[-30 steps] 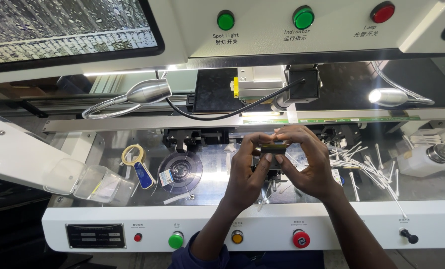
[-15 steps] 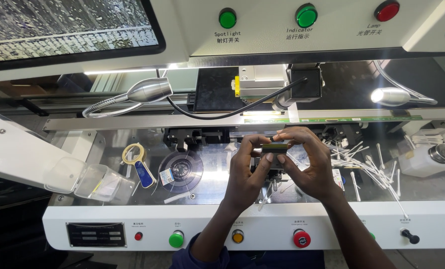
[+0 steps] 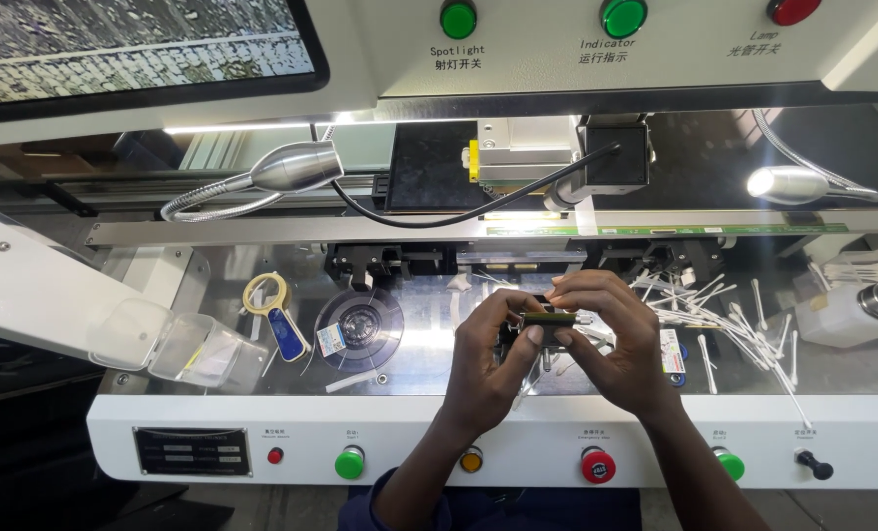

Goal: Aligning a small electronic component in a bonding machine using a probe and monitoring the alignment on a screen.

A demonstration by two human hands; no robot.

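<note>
Two bare forearms are seen at the lower middle of the frame, ending in the left hand [image 3: 486, 366] and right hand [image 3: 611, 339]. No gloves or rings are worn. Dark blue clothing [image 3: 478, 506] is glimpsed at the bottom edge.

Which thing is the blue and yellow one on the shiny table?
Find the shiny table under the white machine, left of both hands. Beside the round black reel lies a small magnifying glass. Only it has a yellow ring and a blue handle.
</note>
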